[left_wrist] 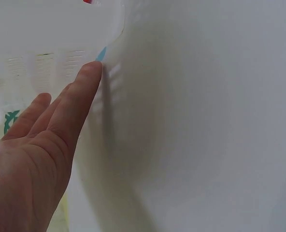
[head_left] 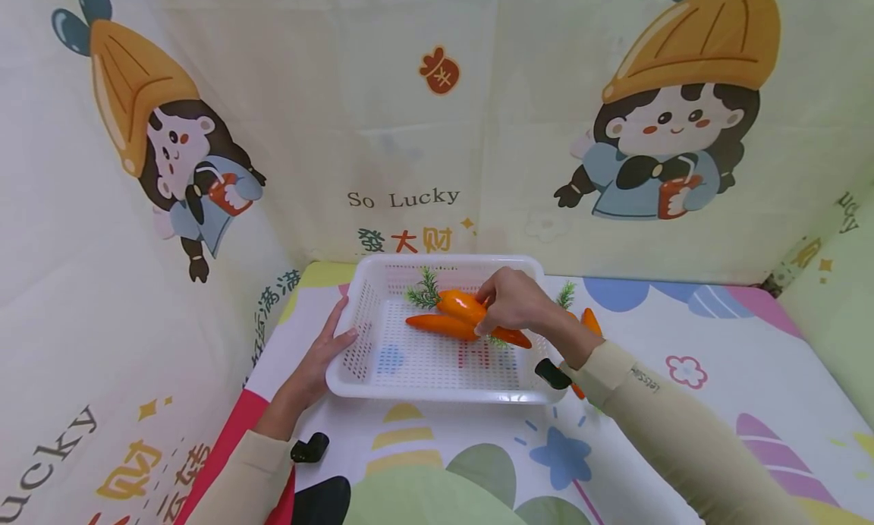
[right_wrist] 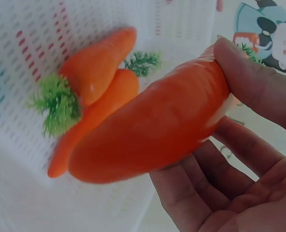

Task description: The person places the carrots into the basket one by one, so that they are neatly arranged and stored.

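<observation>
A white perforated plastic basket (head_left: pixel 437 394) holds orange carrots with green feathery tops. Between its thumb and fingers my right hand (head_left: pixel 515 301) grips one carrot (right_wrist: pixel 152 125) over the basket; the same carrot (head_left: pixel 459 305) shows in the head view beside a green sprig. Two other carrots lie crosswise beneath it, one (head_left: pixel 437 326) pointing left and one (right_wrist: pixel 99 60) with a bushy top. My left hand (head_left: pixel 321 358) rests against the basket's left end, thumb at the rim; in the left wrist view its fingers (left_wrist: pixel 78 104) extend straight along the white side.
More carrots (head_left: pixel 591 322) lie on the table just right of the basket, partly hidden by my right forearm. A printed cloth (head_left: pixel 683 328) covers the table. Behind and to the sides hangs a cream curtain (head_left: pixel 314 115) with cartoon figures and lettering.
</observation>
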A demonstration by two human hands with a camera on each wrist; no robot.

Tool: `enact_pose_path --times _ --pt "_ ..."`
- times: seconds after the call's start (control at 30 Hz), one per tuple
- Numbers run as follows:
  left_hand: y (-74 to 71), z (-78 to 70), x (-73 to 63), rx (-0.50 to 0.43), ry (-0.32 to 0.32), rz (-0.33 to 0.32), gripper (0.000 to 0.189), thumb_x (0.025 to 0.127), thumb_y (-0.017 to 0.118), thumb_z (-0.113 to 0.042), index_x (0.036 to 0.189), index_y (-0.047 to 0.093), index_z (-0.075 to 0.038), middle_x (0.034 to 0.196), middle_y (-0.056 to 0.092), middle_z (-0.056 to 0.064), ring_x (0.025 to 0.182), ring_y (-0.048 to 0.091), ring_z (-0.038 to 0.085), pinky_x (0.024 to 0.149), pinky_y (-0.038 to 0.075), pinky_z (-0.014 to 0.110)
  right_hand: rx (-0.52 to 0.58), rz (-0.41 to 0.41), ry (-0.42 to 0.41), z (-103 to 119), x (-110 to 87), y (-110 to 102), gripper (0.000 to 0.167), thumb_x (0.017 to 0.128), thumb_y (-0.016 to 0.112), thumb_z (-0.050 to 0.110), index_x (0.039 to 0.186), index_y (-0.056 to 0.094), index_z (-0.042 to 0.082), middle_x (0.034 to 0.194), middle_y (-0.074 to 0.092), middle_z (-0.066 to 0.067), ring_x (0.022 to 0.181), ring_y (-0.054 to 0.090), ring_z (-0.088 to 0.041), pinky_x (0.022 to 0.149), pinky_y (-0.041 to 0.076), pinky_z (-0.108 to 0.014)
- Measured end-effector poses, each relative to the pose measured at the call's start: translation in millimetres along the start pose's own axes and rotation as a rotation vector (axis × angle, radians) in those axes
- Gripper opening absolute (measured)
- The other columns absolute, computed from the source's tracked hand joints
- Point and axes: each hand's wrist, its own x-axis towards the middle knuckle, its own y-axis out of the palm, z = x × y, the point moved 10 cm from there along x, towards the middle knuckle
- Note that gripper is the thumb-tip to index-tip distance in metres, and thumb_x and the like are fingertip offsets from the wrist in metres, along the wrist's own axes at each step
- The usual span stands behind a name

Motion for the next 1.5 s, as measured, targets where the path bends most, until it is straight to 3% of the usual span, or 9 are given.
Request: enact_pose_path --times 0.47,1.03,1.5 --pt "-0.4 2.4 -0.2 0.009 0.012 -0.005 0.074 0.106 0.055 -0.039 0.16 0.009 -0.061 0.171 0.031 0.001 0.141 0.055 0.043 0.1 0.06 0.049 -0.035 0.056 -0.033 8 29.3 27 0.042 0.073 0.092 0.009 0.113 0.08 0.006 0.115 0.075 -0.008 0.097 0.065 -0.025 0.088 0.062 -0.034" --pt "-0.8 2.6 -0.5 -0.001 0.004 -0.007 0.074 0.107 0.054 -0.035 0.16 0.009 -0.06 0.17 0.032 0.003 0.14 0.056 0.043 0.099 0.06 0.049 -0.097 0.085 -0.042 8 43.2 53 0.043 0.072 0.094 0.01 0.113 0.081 0.009 0.108 0.076 -0.005 0.097 0.065 -0.023 0.096 0.06 -0.035" --pt "0.1 -1.8 1.6 0.009 0.035 0.012 0.075 0.106 0.054 -0.035 0.16 0.009 -0.06 0.17 0.033 0.003 0.139 0.056 0.044 0.1 0.06 0.05 -0.22 0.079 -0.072 4 52.0 65 0.037 0.069 0.097 0.016 0.103 0.082 0.009 0.097 0.074 -0.001 0.09 0.061 -0.02 0.083 0.056 -0.029"
